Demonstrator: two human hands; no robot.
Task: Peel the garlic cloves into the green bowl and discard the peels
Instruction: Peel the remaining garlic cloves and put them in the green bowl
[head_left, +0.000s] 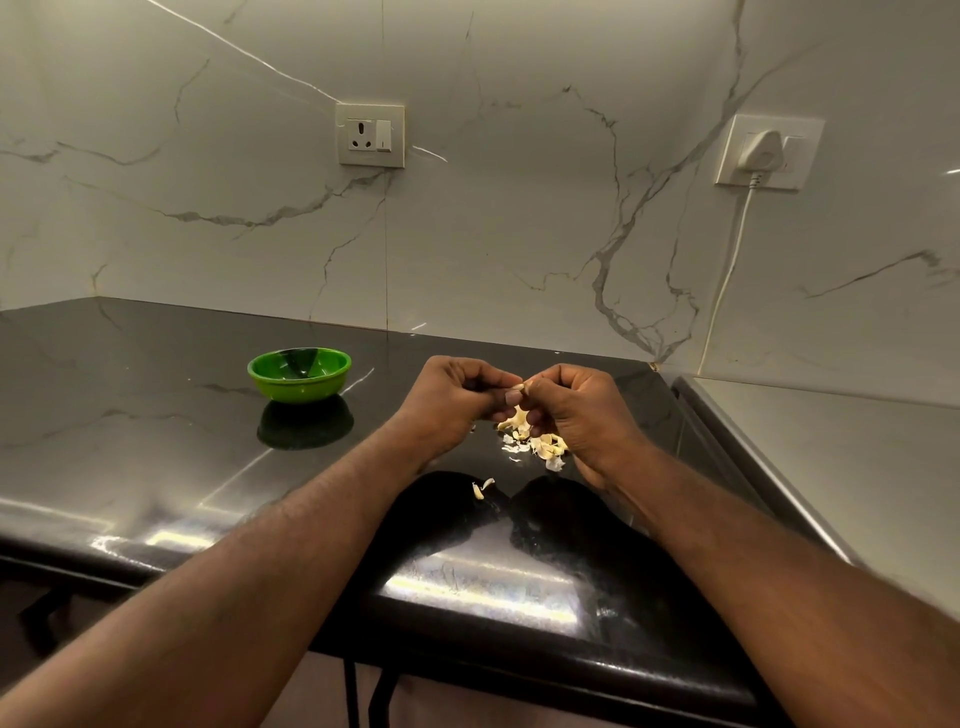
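Both hands met above the dark worktop (156, 441), the left hand (452, 397) and right hand (574, 410) each curled and pinching one small clove (519, 387) between their fingertips. Its long axis was too small to make out. The bowl (298, 389) stood to the left and slightly farther off, apart from the hands and nearer the left one, seemingly empty. A pile (535, 441) of cloves and peels lay just beneath the hands.
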